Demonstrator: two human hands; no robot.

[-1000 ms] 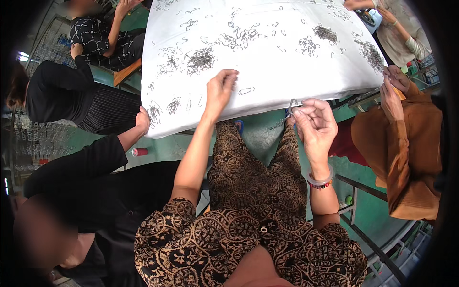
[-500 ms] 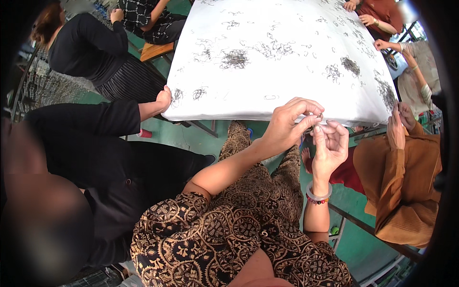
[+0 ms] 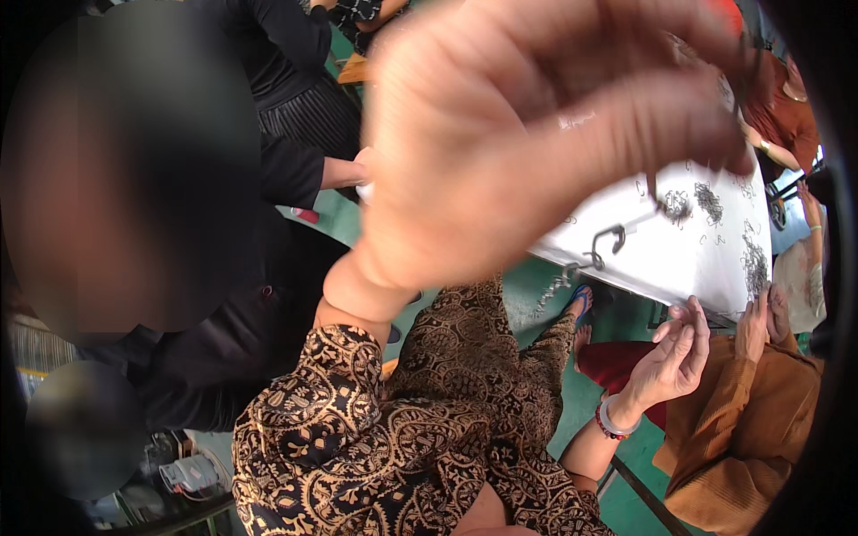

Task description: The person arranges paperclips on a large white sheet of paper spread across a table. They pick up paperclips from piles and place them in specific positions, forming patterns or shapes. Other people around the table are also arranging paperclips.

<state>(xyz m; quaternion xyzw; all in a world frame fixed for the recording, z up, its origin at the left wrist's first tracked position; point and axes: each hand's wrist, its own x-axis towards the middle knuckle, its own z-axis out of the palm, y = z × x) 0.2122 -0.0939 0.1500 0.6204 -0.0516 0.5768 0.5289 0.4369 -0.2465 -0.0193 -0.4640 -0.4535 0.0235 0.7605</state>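
Observation:
My left hand (image 3: 465, 152) is raised very close and blurred by motion, covering much of the table. Its thumb and fingers curl together at the right. From them trails a chain of dark bent-wire hooks (image 3: 608, 246), slanting down to the left past the table's near edge. What lies right between the fingertips is smeared. My right hand (image 3: 675, 357), with a pale bangle and beads at the wrist, is lower right, near the table corner. Its fingers are loosely bent and apart, with nothing visible in them.
A white-covered table (image 3: 626, 263) carries piles of dark wire hooks (image 3: 709, 204). A person in black (image 3: 295, 295) is close on my left. A person in a brown jacket (image 3: 742, 429) sits at my right, hands at the table corner. Others are around the far sides.
My hands were together over the table's near edge. The left has risen sharply toward the camera, drawing out the hook chain; the right has moved down and right, its fingers apart. The view has shifted.

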